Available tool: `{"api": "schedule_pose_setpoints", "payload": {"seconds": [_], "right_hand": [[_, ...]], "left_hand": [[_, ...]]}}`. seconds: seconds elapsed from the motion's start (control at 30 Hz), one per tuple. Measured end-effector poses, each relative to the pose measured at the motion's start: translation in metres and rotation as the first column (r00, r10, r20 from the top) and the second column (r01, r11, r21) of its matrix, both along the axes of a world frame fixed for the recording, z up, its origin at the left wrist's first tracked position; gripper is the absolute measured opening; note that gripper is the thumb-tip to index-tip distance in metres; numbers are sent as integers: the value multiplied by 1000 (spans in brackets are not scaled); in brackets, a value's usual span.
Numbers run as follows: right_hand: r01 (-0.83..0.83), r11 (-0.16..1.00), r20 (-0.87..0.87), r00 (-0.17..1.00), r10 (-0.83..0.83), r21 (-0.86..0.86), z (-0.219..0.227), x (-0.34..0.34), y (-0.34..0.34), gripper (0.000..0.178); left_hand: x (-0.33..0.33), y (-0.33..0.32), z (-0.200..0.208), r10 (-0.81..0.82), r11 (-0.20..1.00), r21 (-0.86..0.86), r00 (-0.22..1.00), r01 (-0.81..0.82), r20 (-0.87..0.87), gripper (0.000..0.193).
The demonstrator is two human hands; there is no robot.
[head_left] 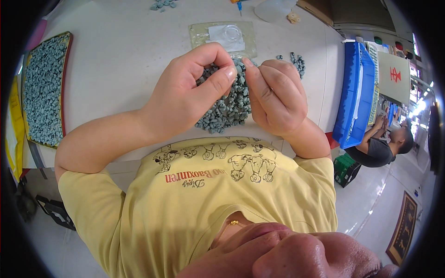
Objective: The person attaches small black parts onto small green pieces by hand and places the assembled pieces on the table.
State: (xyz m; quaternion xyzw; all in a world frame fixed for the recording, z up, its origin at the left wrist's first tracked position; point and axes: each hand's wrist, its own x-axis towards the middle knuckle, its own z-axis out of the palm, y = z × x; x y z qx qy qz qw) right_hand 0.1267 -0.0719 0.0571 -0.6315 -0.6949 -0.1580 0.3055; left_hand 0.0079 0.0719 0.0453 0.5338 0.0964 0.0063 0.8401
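My left hand (197,88) is raised over a heap of small grey-green stones (227,116) on the white table. Its thumb and index finger are pinched together, and whatever lies between them is too small to make out. Close beside it, my right hand (279,95) has its fingers curled in, with thumb and index finger meeting near the left hand's fingertips. What the right hand holds, if anything, is hidden too. Just beyond the heap lies a clear plastic bag (249,44) with a white paper and a round clear ring on it.
A shallow tray (68,69) full of similar stones stands at the left. Small stone clusters (299,65) (162,4) lie right of my hands and far off. A blue-tipped needle (239,7) sits at the back. A blue bin (345,109) and another person (378,146) are at the right.
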Motion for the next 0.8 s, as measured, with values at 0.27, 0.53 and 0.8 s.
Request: {"api": "schedule_pose_setpoints", "payload": {"seconds": [0.27, 0.53, 0.8], "right_hand": [[0, 1000, 14, 1000, 1, -4, -5, -3, 0, 29], [3, 1000, 15, 1000, -3, -2, -7, -4, 0, 30], [1, 1000, 11, 1000, -1, -5, -9, -5, 0, 31]], "left_hand": [[-2, -1, -2, -8, 999, -43, 1000, 7, -23, 13], [-2, 0, -2, -13, 1000, -19, 999, 12, -42, 14], [-1, 0, -4, -6, 1000, -15, 999, 6, -42, 14]]}}
